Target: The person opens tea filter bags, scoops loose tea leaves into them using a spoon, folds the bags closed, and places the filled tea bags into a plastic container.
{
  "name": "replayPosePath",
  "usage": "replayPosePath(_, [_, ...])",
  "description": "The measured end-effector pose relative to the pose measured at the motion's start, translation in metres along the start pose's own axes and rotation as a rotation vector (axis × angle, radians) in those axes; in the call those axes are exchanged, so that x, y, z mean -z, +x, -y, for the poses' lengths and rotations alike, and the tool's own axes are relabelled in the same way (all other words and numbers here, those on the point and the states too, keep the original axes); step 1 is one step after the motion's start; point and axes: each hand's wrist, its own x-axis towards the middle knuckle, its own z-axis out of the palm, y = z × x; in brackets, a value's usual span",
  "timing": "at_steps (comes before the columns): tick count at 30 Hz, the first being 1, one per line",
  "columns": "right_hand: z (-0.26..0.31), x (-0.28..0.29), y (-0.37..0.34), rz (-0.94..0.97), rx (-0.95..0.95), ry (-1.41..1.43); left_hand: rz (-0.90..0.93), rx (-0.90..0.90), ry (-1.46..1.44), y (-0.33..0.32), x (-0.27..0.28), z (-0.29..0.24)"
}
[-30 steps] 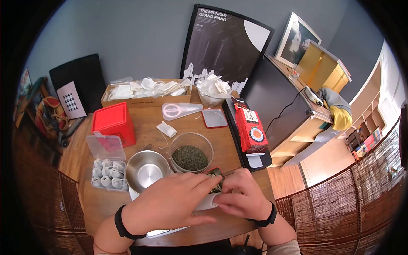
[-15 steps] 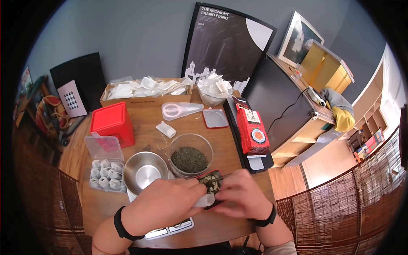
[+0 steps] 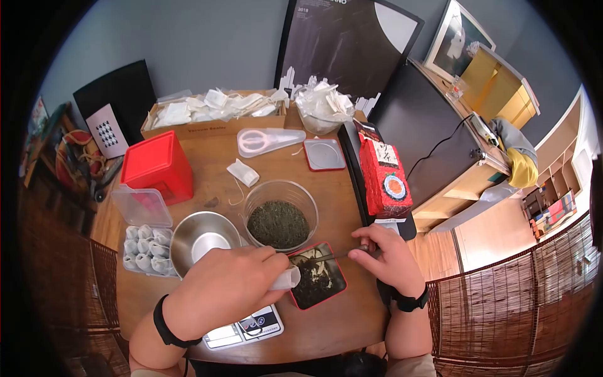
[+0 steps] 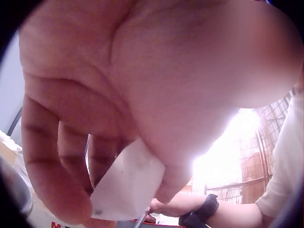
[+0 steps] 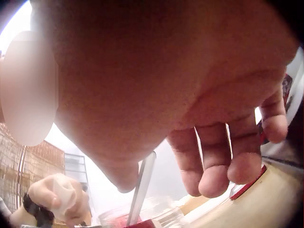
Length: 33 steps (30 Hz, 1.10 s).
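Observation:
My left hand (image 3: pixel 226 276) pinches a small white tea bag (image 3: pixel 287 279) over the left edge of a red-rimmed tin; the pouch also shows between thumb and fingers in the left wrist view (image 4: pixel 128 183). Dark, crumbled dried leaves with pale flakes lie in the tin (image 3: pixel 344 284). My right hand (image 3: pixel 394 261), to the tin's upper right, holds a slim metal utensil (image 3: pixel 336 256) by its end, thumb against it. Its far end reaches over the tin toward the bag. In the right wrist view the metal handle (image 5: pixel 142 190) slants down from the thumb.
Behind the tin stands a clear tub (image 3: pixel 314 213) of dried green leaves, beside a steel bowl (image 3: pixel 204 229). A scale (image 3: pixel 248 330) is in front. Farther left are a box of filled bags (image 3: pixel 147 250) and a red canister (image 3: pixel 157 166); a red packet (image 3: pixel 386 182) stands right.
My right hand has drawn away from the bag's mouth to the right with the utensil, uncovering the tin. My left hand keeps the bag. The head view has tilted downward.

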Motion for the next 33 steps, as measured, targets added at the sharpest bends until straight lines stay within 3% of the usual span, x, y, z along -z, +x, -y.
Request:
replayPosePath(5, [-0.003, -0.003, -0.006, 0.031, 0.021, 0.166, 0.03, -0.072, -0.036, 0.001, -0.005, 0.003])
replayPosePath(9, [0.0, -0.006, -0.006, 0.101, 0.115, 0.258, 0.026, -0.068, -0.003, 0.001, -0.006, 0.005])
replayPosePath(19, [0.004, -0.015, -0.004, 0.072, 0.248, 0.506, -0.001, -0.003, 0.002, -0.001, 0.008, 0.01])
replayPosePath(24, [-0.012, -0.019, -0.015, -0.073, 0.18, 0.671, -0.008, -0.026, -0.023, -0.003, 0.005, 0.01])
replayPosePath(29, [-0.004, -0.017, -0.01, -0.026, 0.257, 0.541, 0.186, -0.14, -0.027, -0.006, -0.009, 0.004])
replayPosePath(33, [0.004, -0.015, -0.007, 0.045, 0.349, 0.409, 0.209, -0.163, -0.062, -0.002, -0.015, 0.001])
